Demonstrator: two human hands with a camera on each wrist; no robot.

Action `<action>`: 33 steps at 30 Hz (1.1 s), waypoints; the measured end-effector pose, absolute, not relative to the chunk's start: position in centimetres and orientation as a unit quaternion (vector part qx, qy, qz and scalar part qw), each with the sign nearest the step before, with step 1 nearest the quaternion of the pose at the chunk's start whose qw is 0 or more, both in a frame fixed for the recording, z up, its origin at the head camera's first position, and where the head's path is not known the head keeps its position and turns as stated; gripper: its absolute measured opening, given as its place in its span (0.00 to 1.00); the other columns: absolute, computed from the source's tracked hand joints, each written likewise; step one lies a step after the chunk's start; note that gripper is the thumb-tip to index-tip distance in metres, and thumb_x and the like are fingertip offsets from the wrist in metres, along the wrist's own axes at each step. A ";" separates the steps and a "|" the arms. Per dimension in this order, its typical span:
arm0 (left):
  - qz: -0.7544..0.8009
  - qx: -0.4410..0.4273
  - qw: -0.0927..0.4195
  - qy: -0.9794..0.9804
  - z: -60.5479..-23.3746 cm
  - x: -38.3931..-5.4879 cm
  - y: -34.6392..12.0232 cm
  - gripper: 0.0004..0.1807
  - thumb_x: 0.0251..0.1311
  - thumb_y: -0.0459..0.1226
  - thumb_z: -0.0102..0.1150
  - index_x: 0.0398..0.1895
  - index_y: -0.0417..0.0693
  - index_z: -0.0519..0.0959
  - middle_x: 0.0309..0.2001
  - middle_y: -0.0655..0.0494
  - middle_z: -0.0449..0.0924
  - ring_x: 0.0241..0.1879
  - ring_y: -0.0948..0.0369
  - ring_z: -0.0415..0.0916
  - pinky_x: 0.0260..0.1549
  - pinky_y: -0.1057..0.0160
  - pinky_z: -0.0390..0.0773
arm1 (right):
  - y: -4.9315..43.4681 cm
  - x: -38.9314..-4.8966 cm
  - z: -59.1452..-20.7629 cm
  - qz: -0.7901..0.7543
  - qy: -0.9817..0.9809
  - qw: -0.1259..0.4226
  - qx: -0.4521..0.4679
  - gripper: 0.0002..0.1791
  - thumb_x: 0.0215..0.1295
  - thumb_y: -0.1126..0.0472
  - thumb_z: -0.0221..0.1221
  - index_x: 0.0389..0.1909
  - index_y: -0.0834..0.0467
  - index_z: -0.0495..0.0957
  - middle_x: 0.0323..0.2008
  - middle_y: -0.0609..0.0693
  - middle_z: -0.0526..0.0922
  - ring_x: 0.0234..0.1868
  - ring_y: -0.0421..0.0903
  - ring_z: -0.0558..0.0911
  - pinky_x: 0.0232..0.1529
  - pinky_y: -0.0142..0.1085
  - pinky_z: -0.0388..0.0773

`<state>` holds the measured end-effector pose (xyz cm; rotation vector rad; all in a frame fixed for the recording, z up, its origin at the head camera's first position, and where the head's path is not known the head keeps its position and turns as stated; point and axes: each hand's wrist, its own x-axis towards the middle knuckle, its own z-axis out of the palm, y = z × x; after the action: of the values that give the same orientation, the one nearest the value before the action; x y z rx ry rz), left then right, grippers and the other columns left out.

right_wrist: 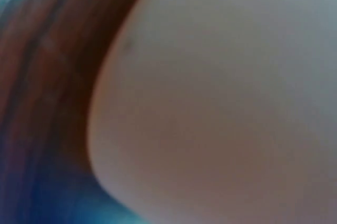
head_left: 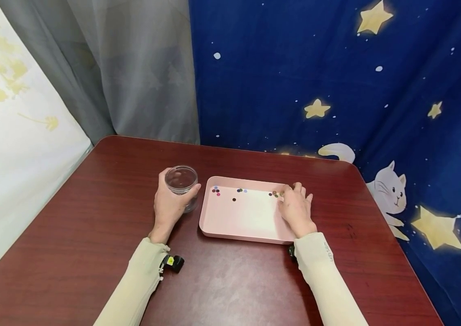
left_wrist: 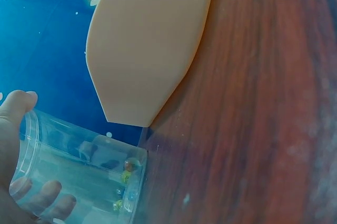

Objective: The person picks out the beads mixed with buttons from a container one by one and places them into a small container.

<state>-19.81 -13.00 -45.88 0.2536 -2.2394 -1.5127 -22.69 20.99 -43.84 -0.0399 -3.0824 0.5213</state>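
My left hand grips a clear jar that stands on the table, thumb on the near right side. Through the jar wall, the left wrist view shows a few small beads at its bottom. To its right lies a pink tray with small round coloured beads scattered mostly along its far side. My right hand reaches over the tray's right end, fingers down by several beads. Its fingertips are partly hidden, so whether it pinches a bead does not show.
Everything stands on a reddish-brown wooden table. Behind it hang a grey curtain and a blue curtain with stars. The right wrist view is mostly filled by the blurred tray wall.
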 end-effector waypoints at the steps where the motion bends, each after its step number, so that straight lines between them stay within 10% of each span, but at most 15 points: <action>1: -0.544 0.092 0.212 -0.806 -45.9 -19.8 -13.0 0.52 0.45 0.58 0.82 0.73 0.63 0.64 0.62 0.56 0.81 0.61 0.55 0.79 0.62 0.47 0.74 | 21.0 -22.7 -43.9 0.167 -0.986 0.006 -0.013 0.19 0.71 0.63 0.62 0.61 0.61 0.79 0.69 0.70 0.66 0.73 0.68 0.62 0.75 0.74 0.46; 33: -0.540 0.094 0.215 -0.809 -46.1 -19.9 -13.0 0.52 0.45 0.59 0.82 0.73 0.62 0.64 0.62 0.57 0.81 0.61 0.55 0.79 0.62 0.46 0.74 | 22.4 -22.3 -44.0 0.148 -0.989 0.022 -0.017 0.16 0.69 0.63 0.65 0.55 0.60 0.80 0.62 0.66 0.75 0.63 0.64 0.74 0.65 0.66 0.63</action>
<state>-19.92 -13.04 -46.12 0.2608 -2.2427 -1.4971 -22.30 22.43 -43.95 -0.0535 -3.0638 0.4588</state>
